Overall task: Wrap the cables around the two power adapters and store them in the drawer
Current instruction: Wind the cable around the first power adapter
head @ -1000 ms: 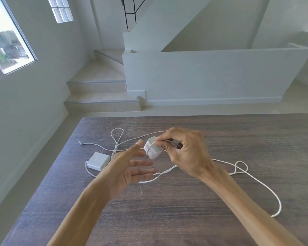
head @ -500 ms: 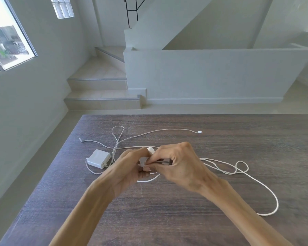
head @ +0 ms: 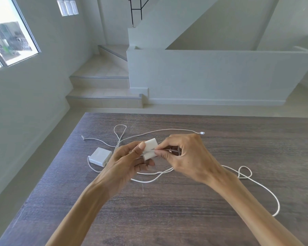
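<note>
Power adapter (head: 150,149), small and rigid, looks light in the gripping left hand (head: 126,160), while the right hand (head: 183,157) pinches its thin, limp cable (head: 167,170).

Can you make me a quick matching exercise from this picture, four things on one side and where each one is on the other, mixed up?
Things:
1. small adapter
2. larger adapter
3. cable plug end
4. small cable loop

Places:
A. flat on the table, beside the left wrist
B. on the table, right of the right wrist
C. held between both hands
D. on the table, beyond the right hand

Pairs: 1-C, 2-A, 3-D, 4-B
</note>
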